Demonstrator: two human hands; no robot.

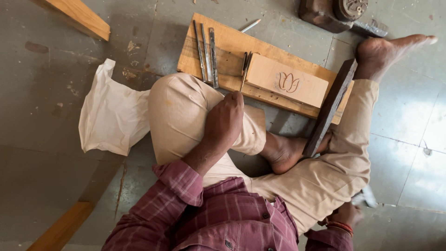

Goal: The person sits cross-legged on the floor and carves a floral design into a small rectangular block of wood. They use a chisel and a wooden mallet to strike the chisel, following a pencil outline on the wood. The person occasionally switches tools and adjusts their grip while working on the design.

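Your left hand (225,122) rests on your raised left knee, fingers curled together around the near end of a thin carving tool (243,76) whose shaft runs up and away onto the wooden board (232,44). The tool's far end lies just beside the left end of the pale wood block (286,80), which sits on the board with a flower outline drawn on its top face. The block lies slantwise, its long side following the board's long edge.

Left of the tool, three flat metal chisels (206,53) lie side by side on the board, close together, their near ends just above your knee. A pencil (250,25) rests on the floor just past the board's far edge.

A dark wooden bar (329,109) leans across the right end of the board, its near end at your left foot (285,153) and its far end near your right foot (385,51).

Your right hand (346,216) is down on the floor at the near right, behind your leg, with red bangles at the wrist; you cannot tell from here whether its fingers are apart or closed.

A crumpled white cloth (111,114) lies on the floor to the left of your knee. A dark heavy object (334,11) sits at the far right.
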